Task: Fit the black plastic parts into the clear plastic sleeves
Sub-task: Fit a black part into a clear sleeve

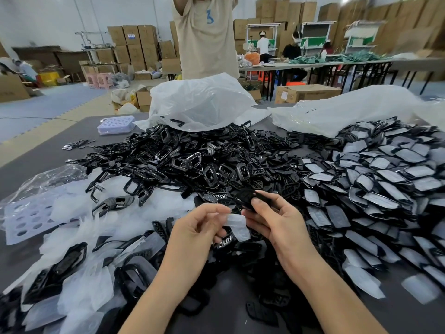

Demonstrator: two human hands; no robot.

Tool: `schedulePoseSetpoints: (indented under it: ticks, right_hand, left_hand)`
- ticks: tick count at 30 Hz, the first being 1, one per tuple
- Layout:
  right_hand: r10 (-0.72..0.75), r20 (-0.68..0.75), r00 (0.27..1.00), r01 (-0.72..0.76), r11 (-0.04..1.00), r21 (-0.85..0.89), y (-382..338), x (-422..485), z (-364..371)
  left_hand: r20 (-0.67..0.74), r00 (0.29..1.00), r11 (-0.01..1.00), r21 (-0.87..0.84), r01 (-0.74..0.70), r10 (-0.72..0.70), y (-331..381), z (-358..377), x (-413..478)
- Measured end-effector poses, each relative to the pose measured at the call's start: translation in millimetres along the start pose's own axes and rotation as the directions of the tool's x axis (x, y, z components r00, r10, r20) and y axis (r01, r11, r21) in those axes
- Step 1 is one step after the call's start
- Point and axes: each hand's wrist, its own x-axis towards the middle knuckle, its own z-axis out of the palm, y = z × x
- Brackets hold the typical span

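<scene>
My left hand [195, 227] pinches the edge of a clear plastic sleeve [237, 226] in front of me. Just to its right, my right hand [277, 222] grips a black plastic part [245, 197] between thumb and fingers, a little above the sleeve's open end. A big heap of loose black parts [183, 162] covers the middle of the dark table [48, 150]. To the right lies a wide spread of sleeved parts [385, 179]. Empty clear sleeves [79, 230] lie scattered at the left, mixed with black parts.
Two large white plastic bags [199, 102] [349, 109] lie at the table's far side. A person in a beige shirt [207, 37] stands behind them. A clear lidded tray [116, 124] sits far left. Cardboard boxes and other workers fill the background.
</scene>
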Motion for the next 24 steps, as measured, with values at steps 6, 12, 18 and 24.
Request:
schedulePoseSetpoints:
  ticks: [6, 12, 18, 24]
  right_hand:
    - [-0.005, 0.077, 0.997, 0.020, 0.982, -0.187, 3, -6, 3]
    - [0.044, 0.183, 0.982, -0.001, 0.974, -0.228, 1, -13, 7]
    - [0.021, 0.250, 0.968, 0.023, 0.985, -0.172, 7, -14, 10]
    - [0.036, 0.293, 0.955, -0.011, 0.996, -0.086, 7, -15, 15]
  left_hand:
    - [-0.099, 0.988, 0.972, 0.217, -0.093, 0.117, -3, 9, -6]
    - [-0.183, 0.976, 0.988, 0.126, -0.092, 0.115, -2, 8, -5]
    - [-0.208, 0.977, 0.999, -0.010, -0.040, 0.037, -3, 9, -6]
    - [-0.211, 0.977, 0.999, -0.048, -0.019, 0.009, -3, 5, -2]
